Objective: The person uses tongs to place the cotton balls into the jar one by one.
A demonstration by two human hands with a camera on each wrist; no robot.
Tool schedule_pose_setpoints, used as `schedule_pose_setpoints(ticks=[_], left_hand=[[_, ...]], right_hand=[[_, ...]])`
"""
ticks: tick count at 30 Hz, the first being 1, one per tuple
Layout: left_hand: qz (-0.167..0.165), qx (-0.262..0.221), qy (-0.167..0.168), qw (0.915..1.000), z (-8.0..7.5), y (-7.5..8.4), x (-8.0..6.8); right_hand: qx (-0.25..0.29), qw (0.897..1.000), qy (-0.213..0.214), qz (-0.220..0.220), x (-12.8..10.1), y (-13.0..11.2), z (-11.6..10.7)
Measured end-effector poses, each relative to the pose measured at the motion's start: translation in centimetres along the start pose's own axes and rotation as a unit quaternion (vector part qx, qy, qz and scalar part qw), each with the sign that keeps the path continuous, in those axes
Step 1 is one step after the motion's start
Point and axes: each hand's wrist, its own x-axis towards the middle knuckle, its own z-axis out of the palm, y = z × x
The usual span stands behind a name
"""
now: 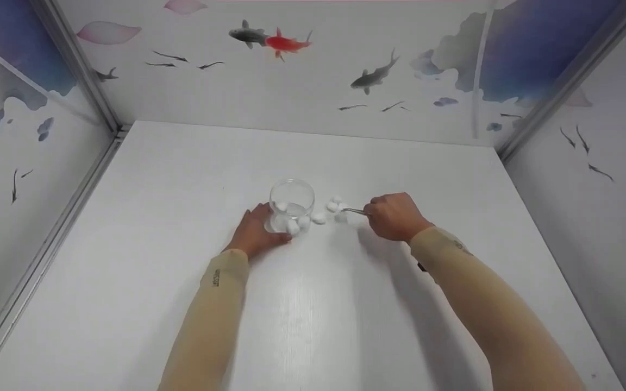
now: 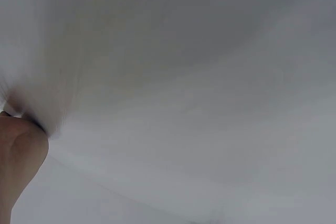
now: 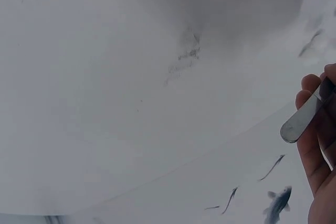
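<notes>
A clear glass jar (image 1: 291,210) stands upright mid-table with a few white balls inside. My left hand (image 1: 255,233) rests against its near-left side, fingers curved around its base. Several white balls (image 1: 319,218) lie on the table just right of the jar. My right hand (image 1: 394,216) grips metal tweezers (image 1: 354,210) whose tips point left at the balls beside the jar. The right wrist view shows the tweezers' rounded back end (image 3: 300,119) between my fingers (image 3: 313,157). Only a bit of my left hand (image 2: 18,163) and blurred white surface appear in the left wrist view.
The white table (image 1: 313,326) is enclosed by walls with painted fish; a red fish (image 1: 287,43) is on the back wall. Metal frame rails (image 1: 47,239) run along the left edge. Bare table surface lies all around the jar.
</notes>
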Motion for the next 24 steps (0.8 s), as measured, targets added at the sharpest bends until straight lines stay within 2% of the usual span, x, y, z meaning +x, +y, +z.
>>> schedule_pose_setpoints(ticks=[10,15,24], left_hand=[[0.01,0.0,0.005,0.9999,0.2,-0.3,0.3],[0.003,0.0,0.002,1.0,0.1,-0.1,0.2],[-0.001,-0.002,0.001,1.0,0.0,0.0,0.1]], right_hand=[[-0.01,0.999,0.048,-0.006,2.6,-0.2,-4.0],[-0.023,0.997,0.068,-0.021,4.1,-1.0,-5.7],[-0.035,0.997,0.05,-0.044,6.0,-3.4,-6.1]])
